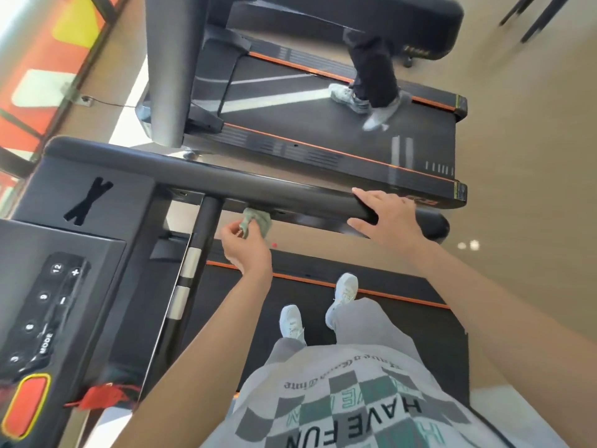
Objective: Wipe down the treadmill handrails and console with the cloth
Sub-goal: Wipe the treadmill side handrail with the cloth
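Observation:
A long black handrail (226, 181) runs across the middle of the head view from the console (64, 240) at the left. My left hand (247, 250) pinches a small pale green cloth (256, 221) and holds it up against the underside of the rail. My right hand (387, 215) rests on the rail's rounded right end, fingers straight over the top and thumb below. A black inner grip bar (193, 263) with silver sensor plates drops from the rail beside the cloth.
I stand on the black treadmill belt (403, 318) in white shoes. On the console sit a keypad (45, 312), a red stop button (27, 405) and a red safety clip (103, 396). Another person's legs (371, 76) walk on the neighbouring treadmill (323, 134).

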`<move>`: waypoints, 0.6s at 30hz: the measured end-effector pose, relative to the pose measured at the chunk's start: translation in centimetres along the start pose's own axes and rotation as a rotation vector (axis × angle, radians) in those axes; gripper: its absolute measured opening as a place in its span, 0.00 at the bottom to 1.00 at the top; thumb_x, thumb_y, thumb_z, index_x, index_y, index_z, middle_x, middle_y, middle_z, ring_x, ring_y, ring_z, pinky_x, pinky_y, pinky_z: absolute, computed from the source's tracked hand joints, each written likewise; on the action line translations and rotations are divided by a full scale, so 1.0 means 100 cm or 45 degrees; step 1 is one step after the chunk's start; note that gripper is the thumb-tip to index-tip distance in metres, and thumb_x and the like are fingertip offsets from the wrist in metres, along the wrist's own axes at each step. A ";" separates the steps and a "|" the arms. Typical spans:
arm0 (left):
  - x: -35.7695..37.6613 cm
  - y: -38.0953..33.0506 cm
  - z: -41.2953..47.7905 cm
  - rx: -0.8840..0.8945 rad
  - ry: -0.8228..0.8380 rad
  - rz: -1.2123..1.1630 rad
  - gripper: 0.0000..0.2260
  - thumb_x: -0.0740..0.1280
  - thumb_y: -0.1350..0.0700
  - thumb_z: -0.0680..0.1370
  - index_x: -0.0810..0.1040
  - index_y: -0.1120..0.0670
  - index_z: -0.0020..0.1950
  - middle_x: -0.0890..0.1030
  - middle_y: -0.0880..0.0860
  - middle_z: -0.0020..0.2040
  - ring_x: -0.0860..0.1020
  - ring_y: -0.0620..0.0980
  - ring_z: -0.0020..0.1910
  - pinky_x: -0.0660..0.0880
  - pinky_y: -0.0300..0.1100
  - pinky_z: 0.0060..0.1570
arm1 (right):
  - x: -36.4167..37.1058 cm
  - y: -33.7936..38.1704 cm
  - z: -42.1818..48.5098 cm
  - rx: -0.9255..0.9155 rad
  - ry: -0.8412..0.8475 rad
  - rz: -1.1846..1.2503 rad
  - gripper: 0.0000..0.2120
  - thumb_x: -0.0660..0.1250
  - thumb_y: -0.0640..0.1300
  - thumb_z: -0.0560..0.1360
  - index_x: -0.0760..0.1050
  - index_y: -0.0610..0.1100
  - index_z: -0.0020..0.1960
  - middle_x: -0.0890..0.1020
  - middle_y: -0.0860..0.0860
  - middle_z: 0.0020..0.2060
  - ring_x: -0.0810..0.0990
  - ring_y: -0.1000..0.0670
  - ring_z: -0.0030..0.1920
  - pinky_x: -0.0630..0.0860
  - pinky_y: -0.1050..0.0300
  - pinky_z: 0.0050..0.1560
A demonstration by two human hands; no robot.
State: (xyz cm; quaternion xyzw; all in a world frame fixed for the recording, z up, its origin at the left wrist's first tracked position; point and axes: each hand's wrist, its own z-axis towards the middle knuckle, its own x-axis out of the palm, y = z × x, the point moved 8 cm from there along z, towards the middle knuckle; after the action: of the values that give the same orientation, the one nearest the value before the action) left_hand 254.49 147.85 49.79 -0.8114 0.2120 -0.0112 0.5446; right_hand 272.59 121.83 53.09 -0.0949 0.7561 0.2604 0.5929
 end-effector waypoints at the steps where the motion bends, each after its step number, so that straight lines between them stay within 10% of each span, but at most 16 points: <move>1: 0.007 -0.002 -0.005 0.006 0.033 -0.018 0.05 0.68 0.63 0.80 0.75 0.56 0.53 0.78 0.49 0.47 0.78 0.46 0.43 0.77 0.32 0.37 | 0.000 0.001 -0.002 -0.010 -0.023 0.004 0.30 0.64 0.64 0.78 0.65 0.58 0.77 0.76 0.54 0.69 0.72 0.47 0.68 0.62 0.43 0.67; 10: 0.053 0.025 -0.057 -0.164 0.417 -0.191 0.13 0.67 0.57 0.75 0.81 0.45 0.57 0.80 0.51 0.61 0.82 0.50 0.57 0.81 0.47 0.55 | -0.001 0.002 -0.005 -0.015 -0.065 0.030 0.29 0.63 0.64 0.79 0.65 0.56 0.77 0.76 0.55 0.68 0.72 0.48 0.67 0.62 0.43 0.69; 18: 0.049 0.029 -0.048 -0.404 0.244 -0.381 0.05 0.71 0.60 0.80 0.84 0.52 0.53 0.86 0.54 0.54 0.85 0.53 0.55 0.84 0.49 0.53 | -0.004 0.003 -0.008 0.003 -0.066 0.059 0.29 0.63 0.62 0.79 0.66 0.56 0.77 0.76 0.54 0.69 0.71 0.47 0.68 0.60 0.44 0.70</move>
State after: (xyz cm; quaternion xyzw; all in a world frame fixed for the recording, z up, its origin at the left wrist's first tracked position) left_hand 256.81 141.01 48.11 -0.9044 0.1393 -0.1353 0.3800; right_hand 271.90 121.66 53.73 -0.0700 0.7428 0.2754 0.6062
